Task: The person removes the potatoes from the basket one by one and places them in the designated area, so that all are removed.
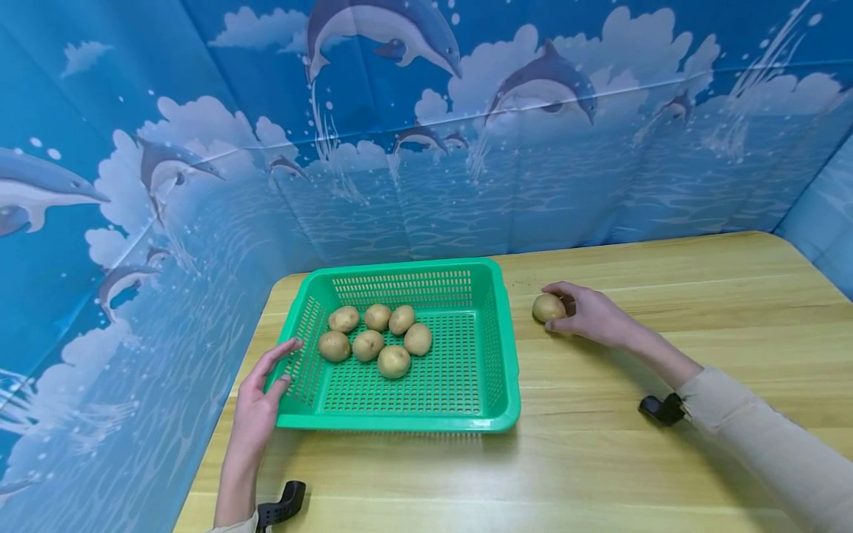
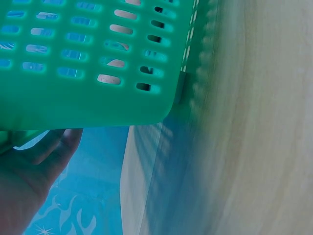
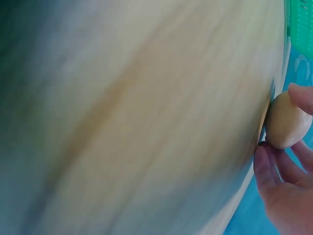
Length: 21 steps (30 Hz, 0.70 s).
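Note:
A green plastic basket (image 1: 400,422) with slotted walls stands on the wooden table, several potatoes (image 1: 394,362) grouped in its left and middle part. At the basket's left rim is my left hand (image 1: 256,400), its thumb and fingers curled over the edge; the left wrist view shows this hand (image 2: 29,181) below the slotted wall. To the right of the basket, my right hand (image 1: 589,317) grips a single potato (image 1: 549,308) between thumb and fingers, at table level. In the right wrist view the same potato (image 3: 287,121) sits between the thumb and fingertips.
The wooden table (image 1: 666,296) extends to the right and in front of the basket. A blue curtain (image 1: 413,185) printed with dolphins hangs behind and to the left. Black wrist devices (image 1: 662,409) are strapped at both wrists.

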Each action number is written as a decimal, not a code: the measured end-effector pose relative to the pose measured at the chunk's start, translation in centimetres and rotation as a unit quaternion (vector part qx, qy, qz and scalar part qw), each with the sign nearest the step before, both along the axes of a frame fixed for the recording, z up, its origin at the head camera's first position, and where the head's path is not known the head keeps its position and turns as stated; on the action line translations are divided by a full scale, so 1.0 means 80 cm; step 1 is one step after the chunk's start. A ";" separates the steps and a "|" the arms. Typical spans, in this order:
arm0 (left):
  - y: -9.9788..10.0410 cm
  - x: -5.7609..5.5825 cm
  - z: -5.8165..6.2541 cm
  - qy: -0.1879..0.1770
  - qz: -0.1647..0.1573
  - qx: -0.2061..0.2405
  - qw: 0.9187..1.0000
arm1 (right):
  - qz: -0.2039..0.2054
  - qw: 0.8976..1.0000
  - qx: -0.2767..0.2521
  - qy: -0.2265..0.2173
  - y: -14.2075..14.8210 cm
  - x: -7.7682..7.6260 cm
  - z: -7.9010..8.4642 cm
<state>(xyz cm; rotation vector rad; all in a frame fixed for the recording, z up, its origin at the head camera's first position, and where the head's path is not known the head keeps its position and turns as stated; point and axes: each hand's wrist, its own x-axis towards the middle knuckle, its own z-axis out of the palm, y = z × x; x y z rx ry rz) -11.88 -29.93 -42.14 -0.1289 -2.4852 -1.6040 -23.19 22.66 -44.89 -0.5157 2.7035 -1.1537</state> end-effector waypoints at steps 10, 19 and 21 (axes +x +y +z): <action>-0.002 -0.001 -0.002 0.003 -0.003 0.001 1.000 | -0.022 1.000 -0.018 0.010 0.004 0.009 0.013; -0.003 -0.001 -0.002 0.003 -0.001 -0.001 1.000 | -0.038 0.996 -0.035 0.069 -0.013 0.023 0.035; -0.003 -0.001 -0.002 0.003 -0.001 -0.001 1.000 | -0.034 0.995 -0.032 0.086 -0.019 0.026 0.040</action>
